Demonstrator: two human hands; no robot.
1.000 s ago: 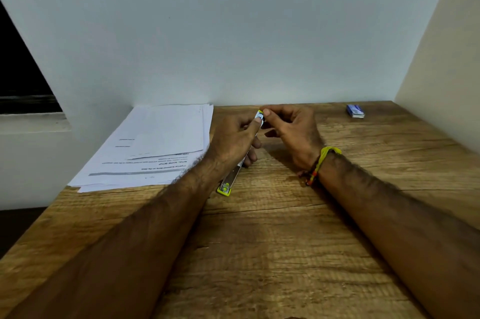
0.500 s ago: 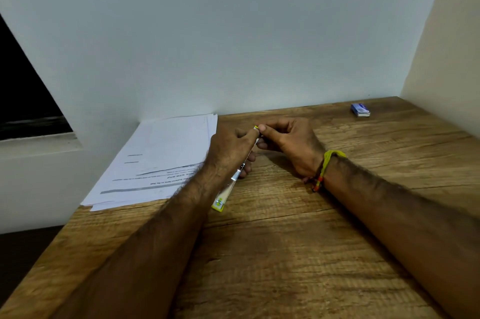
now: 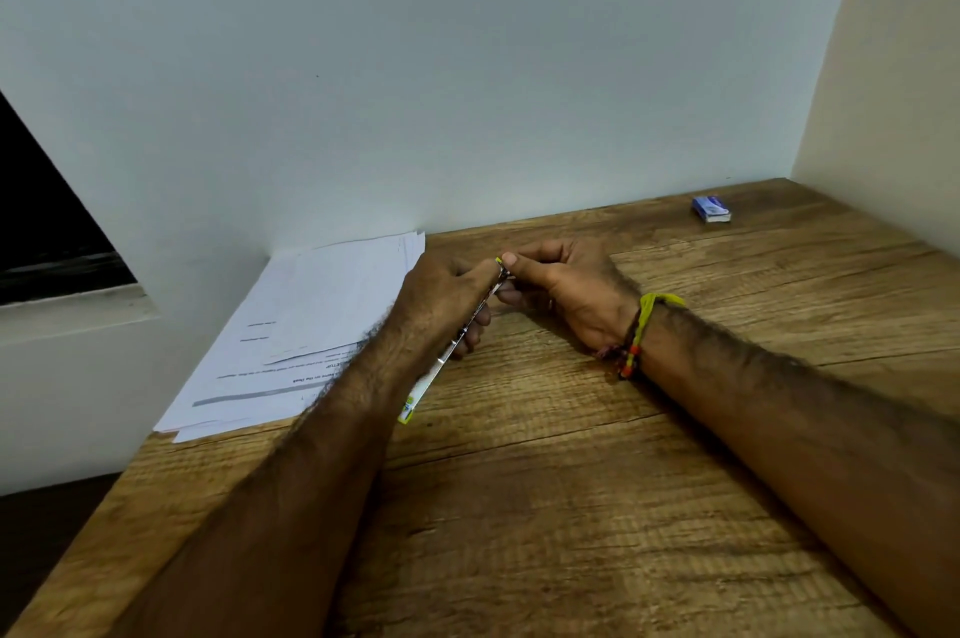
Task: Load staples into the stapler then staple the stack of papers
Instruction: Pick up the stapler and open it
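Stapler point(image 3: 451, 349) — gripped in left hand point(image 3: 441, 294), right hand point(image 3: 561, 284) pinching its far tip — risk: staples jamming or spilling if tip slips.

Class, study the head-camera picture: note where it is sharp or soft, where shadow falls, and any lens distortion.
Head view: the forearms nearest the lens are soft and dim; the text on the papers is too blurred to read; the left hand and right hand shade the stapler and the table beneath them; the wide angle slants the walls; the small blue box shows no glare.
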